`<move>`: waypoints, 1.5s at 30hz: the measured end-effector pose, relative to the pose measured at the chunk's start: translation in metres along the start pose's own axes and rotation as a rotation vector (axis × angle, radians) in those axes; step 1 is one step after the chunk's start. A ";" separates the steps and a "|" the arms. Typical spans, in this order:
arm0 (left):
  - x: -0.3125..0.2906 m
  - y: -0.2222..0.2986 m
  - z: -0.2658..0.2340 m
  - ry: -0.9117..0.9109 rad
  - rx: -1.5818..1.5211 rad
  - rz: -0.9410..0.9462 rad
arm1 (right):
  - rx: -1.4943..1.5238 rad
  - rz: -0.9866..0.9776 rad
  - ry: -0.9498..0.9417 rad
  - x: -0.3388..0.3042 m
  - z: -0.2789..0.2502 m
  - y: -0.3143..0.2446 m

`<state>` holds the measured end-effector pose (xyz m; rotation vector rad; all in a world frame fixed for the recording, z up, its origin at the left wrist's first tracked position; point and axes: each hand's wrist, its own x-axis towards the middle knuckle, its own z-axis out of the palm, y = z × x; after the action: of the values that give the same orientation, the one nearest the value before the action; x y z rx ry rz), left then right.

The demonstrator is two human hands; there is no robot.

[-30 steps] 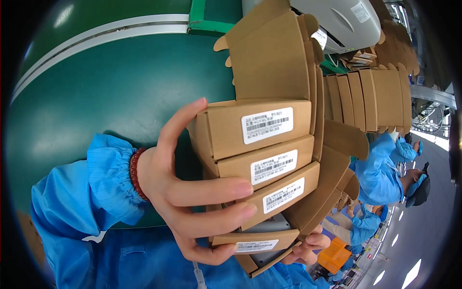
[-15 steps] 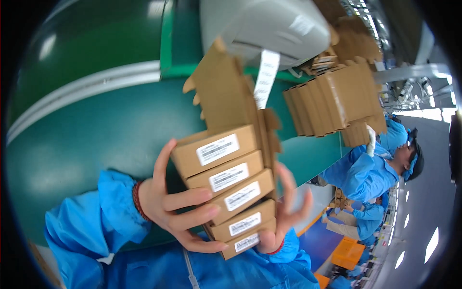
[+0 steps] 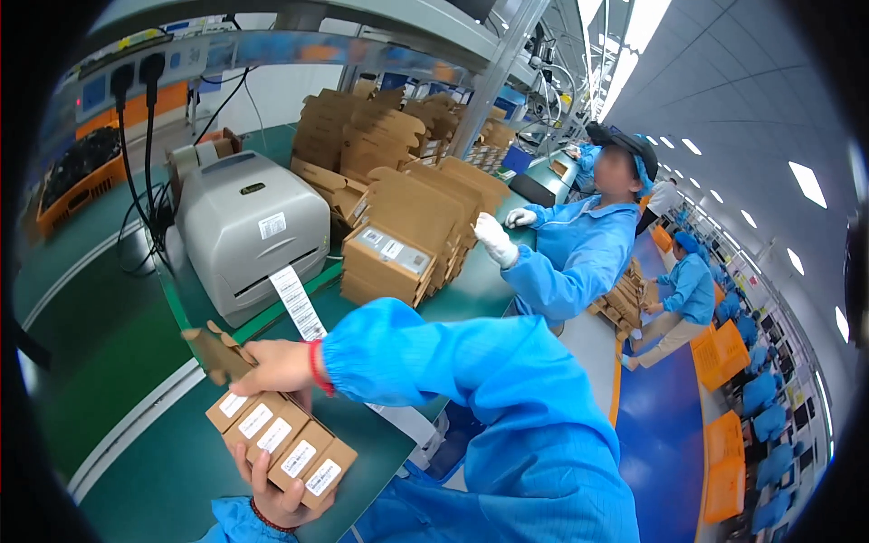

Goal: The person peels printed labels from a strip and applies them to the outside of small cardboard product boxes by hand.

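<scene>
A row of several small brown cardboard boxes [image 3: 282, 445], each with a white label, lies low at the left over the green table [image 3: 181, 452]. My left hand [image 3: 272, 500] cups the row from below. My right hand [image 3: 272, 366] reaches across from the right in a blue sleeve and grips the far end of the row. There a brown flap [image 3: 215, 355] stands open beside my fingers. Each wrist wears a red band.
A grey label printer [image 3: 249, 222] with a strip of white labels [image 3: 295, 303] hanging out stands behind the boxes. Stacks of open cardboard boxes [image 3: 398, 258] fill the table's far side. A co-worker in blue with a white glove [image 3: 496, 237] reaches to them. Black cables [image 3: 136, 136] hang at the left.
The view has swung from the raised stack to the whole workbench. The boxes have come down from in front of the camera to table height, and my right hand now grips their top.
</scene>
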<state>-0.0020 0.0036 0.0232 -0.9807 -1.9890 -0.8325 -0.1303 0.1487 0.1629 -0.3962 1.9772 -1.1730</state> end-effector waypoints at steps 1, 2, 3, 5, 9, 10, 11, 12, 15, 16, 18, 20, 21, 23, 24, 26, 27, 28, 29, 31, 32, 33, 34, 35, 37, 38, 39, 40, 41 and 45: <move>-0.001 0.000 0.000 0.026 0.051 -0.031 | 0.004 0.014 0.094 -0.001 0.002 -0.004; -0.002 0.000 -0.002 0.031 0.051 -0.018 | 0.008 0.028 0.187 -0.002 0.004 -0.009; -0.003 -0.003 -0.004 0.009 0.045 -0.024 | 0.001 0.019 0.203 0.004 0.004 -0.010; -0.004 -0.003 -0.012 0.000 0.062 -0.041 | -0.354 0.027 0.334 0.037 0.009 -0.014; -0.010 -0.014 -0.032 -0.060 0.100 -0.070 | -0.575 0.044 0.305 0.063 0.022 -0.049; -0.011 -0.022 -0.039 -0.066 0.116 -0.057 | -0.646 -0.060 0.343 0.073 0.027 -0.046; -0.010 -0.034 -0.047 -0.051 0.142 -0.060 | -0.577 -0.152 0.313 0.082 0.026 -0.043; -0.010 -0.044 -0.060 0.011 0.190 -0.048 | -0.517 -0.340 0.330 0.081 0.025 -0.046; -0.013 -0.065 -0.109 0.137 0.378 -0.131 | 0.127 -0.796 0.186 0.067 0.031 -0.054; -0.012 -0.085 -0.123 0.159 0.462 -0.222 | 0.303 -0.634 0.201 0.073 0.036 -0.057; -0.016 -0.130 -0.137 0.286 0.606 -0.594 | 0.732 -0.446 0.187 0.124 0.047 -0.047; -0.027 -0.170 -0.148 0.644 0.015 -0.867 | 0.985 -0.530 0.187 0.186 0.072 -0.037; -0.061 -0.209 -0.159 0.623 0.004 -1.062 | 1.095 -0.462 0.173 0.218 0.092 -0.042; -0.087 -0.230 -0.176 0.507 0.250 -1.214 | 1.247 -0.443 0.584 0.302 0.132 -0.033; -0.075 -0.230 -0.171 0.373 0.513 -1.151 | 1.247 -0.453 0.583 0.343 0.129 -0.020; -0.055 -0.238 -0.173 0.277 0.490 -1.184 | 1.344 -0.204 0.713 0.400 0.116 -0.001; -0.055 -0.234 -0.169 0.267 0.559 -1.157 | 1.359 -0.255 0.584 0.404 0.123 0.001; -0.055 -0.227 -0.166 0.240 0.617 -1.123 | 1.381 -0.303 0.469 0.399 0.128 -0.001; -0.053 -0.224 -0.166 0.227 0.710 -1.050 | 0.396 -0.532 0.564 0.391 0.122 0.003; -0.058 -0.226 -0.175 0.193 0.818 -0.891 | -0.146 -0.413 0.332 0.361 0.115 0.010; -0.054 -0.222 -0.177 0.110 0.933 -0.956 | 0.325 -0.224 0.120 0.338 0.117 0.006; -0.067 -0.215 -0.184 0.059 1.038 -1.016 | 0.342 -0.177 0.158 0.279 0.115 -0.010; -0.053 -0.205 -0.186 -0.011 1.086 -0.915 | 0.522 -0.069 0.064 0.210 0.119 -0.040; -0.038 -0.207 -0.190 -0.101 1.110 -0.792 | 0.370 -0.293 -0.029 0.167 0.098 -0.041; -0.037 -0.223 -0.194 -0.191 1.079 -0.670 | -0.079 -0.698 -0.137 0.071 0.072 -0.036; -0.042 -0.241 -0.192 -0.206 1.018 -0.681 | -0.367 -0.870 -0.150 0.031 0.054 -0.030; -0.036 -0.254 -0.184 -0.122 0.930 -0.689 | -0.459 -0.856 -0.006 -0.001 0.038 -0.012; -0.040 -0.266 -0.184 -0.116 1.052 -0.641 | -0.544 -0.853 0.115 -0.029 0.030 0.007; -0.042 -0.273 -0.182 -0.108 1.074 -0.661 | -0.613 -0.746 0.342 -0.048 0.018 0.026; -0.045 -0.291 -0.172 -0.119 1.144 -0.632 | -0.475 -0.386 1.136 -0.102 -0.008 0.125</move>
<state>-0.1704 -0.2928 0.0088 0.2759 -2.3744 0.1698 -0.0554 0.2805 0.1077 -0.3927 3.3160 -1.2823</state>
